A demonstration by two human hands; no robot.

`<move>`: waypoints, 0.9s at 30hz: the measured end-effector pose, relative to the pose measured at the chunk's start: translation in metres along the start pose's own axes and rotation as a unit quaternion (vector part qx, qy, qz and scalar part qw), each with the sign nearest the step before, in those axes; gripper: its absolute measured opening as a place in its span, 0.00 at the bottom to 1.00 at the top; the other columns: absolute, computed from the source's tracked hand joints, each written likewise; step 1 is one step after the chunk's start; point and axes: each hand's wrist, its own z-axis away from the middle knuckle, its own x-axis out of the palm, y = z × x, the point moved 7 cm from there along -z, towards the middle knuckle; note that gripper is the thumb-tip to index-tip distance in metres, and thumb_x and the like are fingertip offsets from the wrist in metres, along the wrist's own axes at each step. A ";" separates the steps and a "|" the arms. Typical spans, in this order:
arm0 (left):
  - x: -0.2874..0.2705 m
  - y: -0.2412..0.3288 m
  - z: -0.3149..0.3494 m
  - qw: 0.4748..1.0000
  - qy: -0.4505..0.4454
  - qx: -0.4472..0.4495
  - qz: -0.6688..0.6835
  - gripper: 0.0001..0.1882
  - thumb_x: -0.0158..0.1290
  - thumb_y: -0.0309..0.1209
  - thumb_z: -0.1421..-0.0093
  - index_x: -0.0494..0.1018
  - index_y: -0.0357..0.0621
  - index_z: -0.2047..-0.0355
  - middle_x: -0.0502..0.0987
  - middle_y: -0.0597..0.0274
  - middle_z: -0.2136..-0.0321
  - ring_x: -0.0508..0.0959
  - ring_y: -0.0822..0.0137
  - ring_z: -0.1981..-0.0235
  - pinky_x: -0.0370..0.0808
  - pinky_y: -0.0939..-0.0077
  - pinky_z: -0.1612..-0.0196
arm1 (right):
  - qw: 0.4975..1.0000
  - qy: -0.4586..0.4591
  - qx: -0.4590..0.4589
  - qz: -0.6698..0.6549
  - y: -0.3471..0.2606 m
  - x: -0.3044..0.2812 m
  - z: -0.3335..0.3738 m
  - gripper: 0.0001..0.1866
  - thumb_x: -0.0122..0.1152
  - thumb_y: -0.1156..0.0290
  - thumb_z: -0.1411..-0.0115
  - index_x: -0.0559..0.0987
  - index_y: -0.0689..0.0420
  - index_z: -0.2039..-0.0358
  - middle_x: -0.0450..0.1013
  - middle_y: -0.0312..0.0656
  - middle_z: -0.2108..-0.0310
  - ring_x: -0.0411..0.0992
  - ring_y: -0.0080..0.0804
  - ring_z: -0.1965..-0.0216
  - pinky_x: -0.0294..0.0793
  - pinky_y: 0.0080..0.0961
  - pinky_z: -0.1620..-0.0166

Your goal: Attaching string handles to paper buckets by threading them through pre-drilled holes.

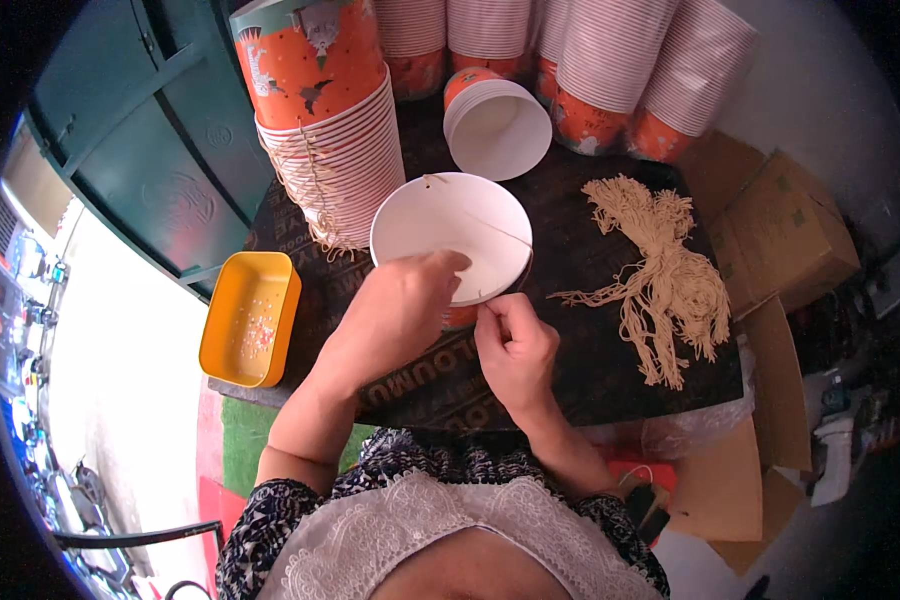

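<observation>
A white-lined paper bucket (490,235) with an orange outside stands in front of me, its mouth tilted toward me. A thin tan cord (500,231) crosses its inside to the right rim, and a knot of cord shows at the far rim. My left hand (400,305) reaches over the near rim with its fingers curled inside the bucket; what they hold is hidden. Just outside the near rim, my right hand (518,345) is closed in a pinch of thumb and forefinger. What it pinches is too small to make out.
On the dark table (590,390), a tan cord bundle (665,275) lies right. At left are a yellow tray (210,345) with small bits and a tall bucket stack (345,170) with cords. Behind lies another bucket (500,130), before wrapped stacks (610,60). Cardboard boxes (795,235) stand right.
</observation>
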 end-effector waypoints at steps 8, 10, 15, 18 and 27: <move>0.024 0.002 -0.014 0.981 -0.194 0.005 0.001 0.11 0.53 0.25 0.44 0.78 0.36 0.61 0.79 0.46 0.73 0.80 0.49 0.70 0.75 0.60 0.64 | 1.000 -0.017 -0.010 0.009 0.002 -0.007 0.000 0.05 0.62 0.79 0.45 0.74 0.59 0.70 0.73 0.50 0.79 0.76 0.47 0.77 0.72 0.35 0.76; 0.026 0.003 -0.020 0.979 -0.204 0.021 -0.016 0.10 0.53 0.25 0.45 0.79 0.37 0.63 0.79 0.45 0.74 0.79 0.47 0.71 0.75 0.59 0.66 | 1.000 -0.022 -0.016 0.011 0.001 -0.009 -0.002 0.05 0.62 0.79 0.45 0.74 0.59 0.70 0.73 0.50 0.79 0.76 0.47 0.77 0.72 0.35 0.76; 0.031 0.007 -0.025 0.977 -0.203 0.067 -0.005 0.09 0.51 0.27 0.45 0.79 0.37 0.69 0.79 0.47 0.76 0.79 0.48 0.73 0.75 0.60 0.68 | 0.998 -0.030 -0.038 0.036 0.000 -0.014 -0.005 0.04 0.62 0.78 0.45 0.75 0.59 0.70 0.74 0.49 0.79 0.76 0.46 0.76 0.72 0.36 0.75; 0.032 0.006 -0.025 0.977 -0.205 0.063 0.002 0.08 0.52 0.28 0.45 0.79 0.38 0.70 0.79 0.49 0.76 0.80 0.51 0.74 0.74 0.61 0.69 | 0.997 -0.035 -0.055 0.028 -0.002 -0.016 -0.005 0.04 0.62 0.78 0.44 0.75 0.58 0.70 0.74 0.49 0.78 0.76 0.46 0.76 0.72 0.36 0.74; 0.009 -0.002 -0.019 0.990 -0.137 -0.042 -0.012 0.08 0.53 0.29 0.46 0.76 0.34 0.73 0.77 0.45 0.78 0.78 0.50 0.76 0.72 0.61 0.71 | 0.994 -0.099 0.028 0.031 0.011 -0.021 -0.006 0.10 0.63 0.75 0.44 0.76 0.59 0.61 0.76 0.48 0.72 0.78 0.44 0.73 0.75 0.35 0.71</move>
